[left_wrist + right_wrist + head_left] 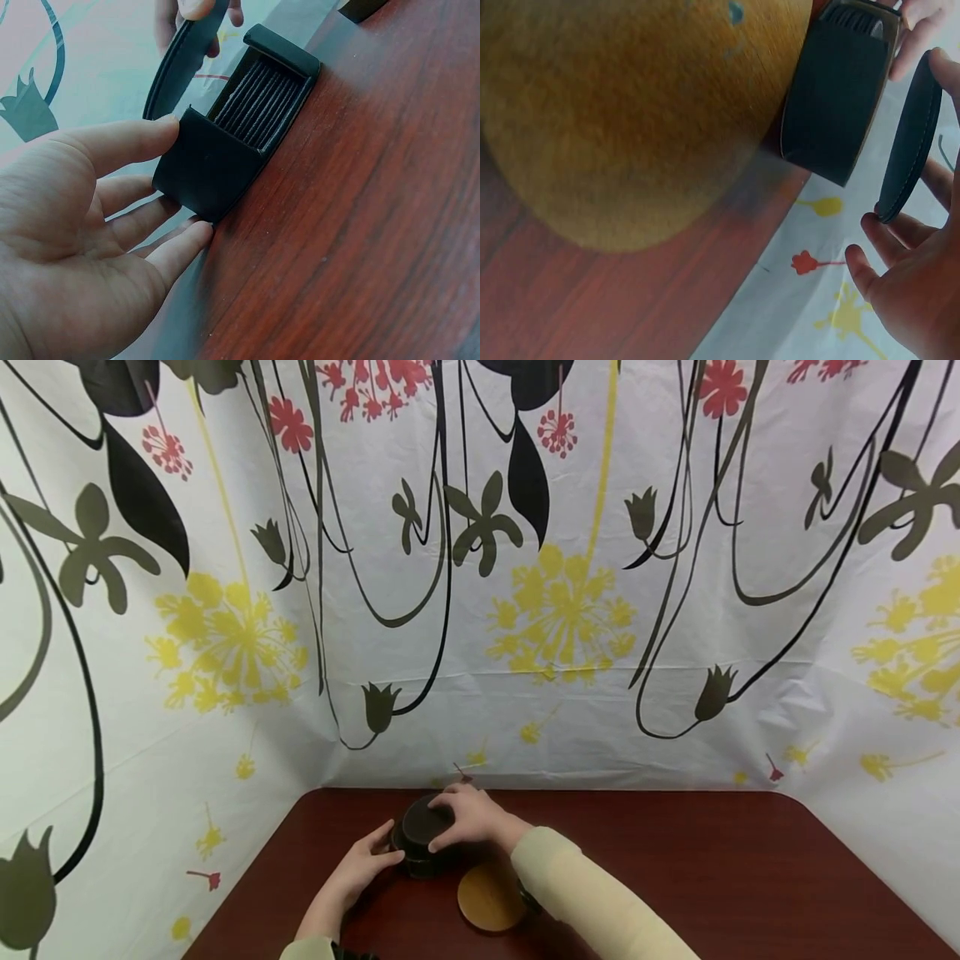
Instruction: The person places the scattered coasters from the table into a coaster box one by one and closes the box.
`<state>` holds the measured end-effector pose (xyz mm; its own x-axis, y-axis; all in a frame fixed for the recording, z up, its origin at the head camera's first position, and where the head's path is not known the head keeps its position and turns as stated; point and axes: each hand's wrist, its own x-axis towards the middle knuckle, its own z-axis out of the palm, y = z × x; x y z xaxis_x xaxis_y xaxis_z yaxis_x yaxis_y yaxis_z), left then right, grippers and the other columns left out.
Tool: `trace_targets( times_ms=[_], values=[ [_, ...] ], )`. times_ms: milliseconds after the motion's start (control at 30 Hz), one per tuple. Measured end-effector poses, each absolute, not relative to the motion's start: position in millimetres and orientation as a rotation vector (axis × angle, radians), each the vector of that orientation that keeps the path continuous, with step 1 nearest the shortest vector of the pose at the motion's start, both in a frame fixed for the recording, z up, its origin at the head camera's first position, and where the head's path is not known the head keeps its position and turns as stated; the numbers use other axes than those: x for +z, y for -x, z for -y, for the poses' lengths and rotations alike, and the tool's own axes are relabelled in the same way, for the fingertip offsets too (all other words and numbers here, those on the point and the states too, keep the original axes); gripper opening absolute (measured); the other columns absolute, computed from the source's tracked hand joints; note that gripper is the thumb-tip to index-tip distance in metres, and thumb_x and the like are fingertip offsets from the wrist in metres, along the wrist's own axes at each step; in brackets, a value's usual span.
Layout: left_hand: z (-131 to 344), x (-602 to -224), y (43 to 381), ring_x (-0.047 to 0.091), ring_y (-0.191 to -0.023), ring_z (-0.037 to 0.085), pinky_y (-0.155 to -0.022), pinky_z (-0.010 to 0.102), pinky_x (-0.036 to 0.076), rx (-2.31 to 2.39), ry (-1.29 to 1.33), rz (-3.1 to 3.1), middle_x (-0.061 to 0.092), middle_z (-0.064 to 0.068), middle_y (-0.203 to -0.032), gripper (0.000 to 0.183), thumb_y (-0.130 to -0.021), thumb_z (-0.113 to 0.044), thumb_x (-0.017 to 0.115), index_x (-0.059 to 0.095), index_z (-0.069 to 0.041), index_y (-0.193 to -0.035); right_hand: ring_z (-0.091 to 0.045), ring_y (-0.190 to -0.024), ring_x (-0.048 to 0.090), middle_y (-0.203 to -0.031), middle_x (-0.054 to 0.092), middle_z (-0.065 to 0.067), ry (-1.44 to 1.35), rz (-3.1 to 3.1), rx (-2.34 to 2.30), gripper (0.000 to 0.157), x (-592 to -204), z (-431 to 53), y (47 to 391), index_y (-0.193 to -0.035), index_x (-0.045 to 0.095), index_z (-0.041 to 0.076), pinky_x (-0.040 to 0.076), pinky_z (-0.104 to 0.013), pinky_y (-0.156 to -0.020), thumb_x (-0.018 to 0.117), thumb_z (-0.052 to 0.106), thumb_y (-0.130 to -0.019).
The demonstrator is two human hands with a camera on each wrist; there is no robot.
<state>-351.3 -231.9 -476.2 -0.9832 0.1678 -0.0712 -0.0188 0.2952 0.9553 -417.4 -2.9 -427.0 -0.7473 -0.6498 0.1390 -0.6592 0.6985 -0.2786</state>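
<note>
A black coaster holder (pixel 202 165) stands on the table, with several dark coasters (pixel 259 101) stacked on edge between its walls, as the left wrist view shows. My left hand (pixel 358 867) holds the holder's left side, thumb at its upper edge and fingers lower down. Just above the holder, my right hand (pixel 476 818) grips a round black coaster (pixel 911 139) with stitching along its rim by thumb and fingertips. That coaster is tilted and apart from the stack. Part of the holder is hidden under the coaster and right hand in the head view.
A round wooden disc (pixel 490 899) lies on the dark red table (pixel 712 877), near the right forearm and in front of the holder. Behind and beside the table hangs a white flower-patterned sheet (pixel 480 635).
</note>
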Motion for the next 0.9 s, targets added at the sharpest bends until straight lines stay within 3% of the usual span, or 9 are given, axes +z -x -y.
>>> trace_targets(
  times_ms=[900],
  values=[
    [232, -477, 351, 0.03, -0.121, 0.041, -0.087, 0.044, 0.04, 1.801, -0.127, -2.392, 0.028, 0.023, -0.138, 0.075, -0.08, -0.03, 0.064, 0.024, -0.012, -0.141, -0.022, -0.116, 0.038, -0.129, 0.042, -0.001, -1.056, 2.862, 0.322, 0.07, -443, 20, 405, -0.118, 0.054, 0.034, 0.035, -0.048, -0.089, 0.057, 0.074, -0.06]
  ],
)
